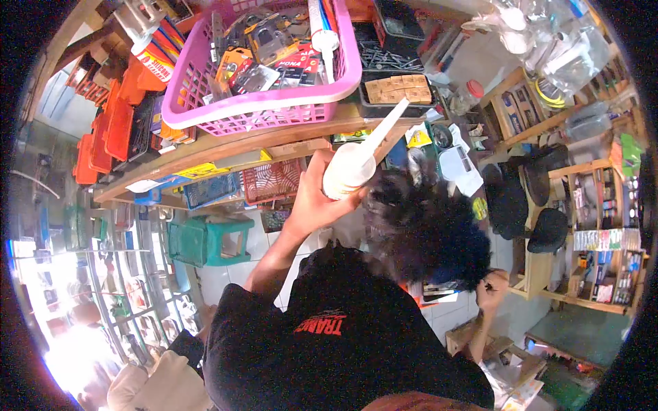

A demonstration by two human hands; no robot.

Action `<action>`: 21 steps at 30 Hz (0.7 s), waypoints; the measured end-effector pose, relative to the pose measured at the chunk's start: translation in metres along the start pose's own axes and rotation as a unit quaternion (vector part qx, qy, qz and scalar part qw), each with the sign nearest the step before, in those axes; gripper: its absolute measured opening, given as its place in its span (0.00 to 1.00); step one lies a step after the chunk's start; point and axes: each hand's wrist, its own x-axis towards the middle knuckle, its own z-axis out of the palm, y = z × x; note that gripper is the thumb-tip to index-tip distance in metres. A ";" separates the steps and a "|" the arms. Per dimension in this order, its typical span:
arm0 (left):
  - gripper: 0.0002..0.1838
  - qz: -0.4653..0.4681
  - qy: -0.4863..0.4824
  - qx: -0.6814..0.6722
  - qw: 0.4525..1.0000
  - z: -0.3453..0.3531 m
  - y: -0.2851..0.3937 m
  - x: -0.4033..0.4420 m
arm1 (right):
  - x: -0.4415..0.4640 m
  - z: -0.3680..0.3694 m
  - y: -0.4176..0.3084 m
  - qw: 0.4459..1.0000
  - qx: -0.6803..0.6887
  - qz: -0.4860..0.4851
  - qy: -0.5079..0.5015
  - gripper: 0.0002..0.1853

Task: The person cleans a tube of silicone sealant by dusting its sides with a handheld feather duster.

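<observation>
My left hand (312, 202) is closed around a white sealant cartridge (343, 175), whose long pale nozzle (387, 130) points up and to the right. It is held in front of the wooden shelf edge, just below a pink plastic basket (267, 108). Lower on the right, my right hand (492, 291) is closed on a dark feather duster (425, 233). Its fluffy black plumes spread left toward the cartridge, and its handle is mostly hidden. Inside the basket lie packaged hardware pieces (274, 41) and another sealant cartridge (322, 27).
Orange bins (110, 130) stand left of the basket. Right of it are a tray of screws (387, 58) and wooden blocks (397, 89). A green plastic stool (209, 240) stands on the tiled floor. Stocked wooden shelves (596, 240) line the right side.
</observation>
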 end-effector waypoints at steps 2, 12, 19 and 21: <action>0.27 0.043 -0.001 0.094 0.995 0.006 -0.003 -0.002 | 0.014 0.006 -0.028 0.997 0.012 0.045 -0.055 0.13; 0.32 0.056 0.080 0.194 0.976 0.016 -0.014 0.001 | 0.015 0.031 -0.041 0.993 0.090 -0.025 0.071 0.21; 0.21 0.203 -0.010 0.280 0.938 0.025 -0.029 -0.016 | 0.036 0.042 -0.076 0.986 0.137 0.095 -0.002 0.22; 0.25 -0.002 -0.032 0.187 0.982 0.020 -0.062 -0.025 | 0.030 0.040 -0.070 0.990 0.115 0.084 0.000 0.21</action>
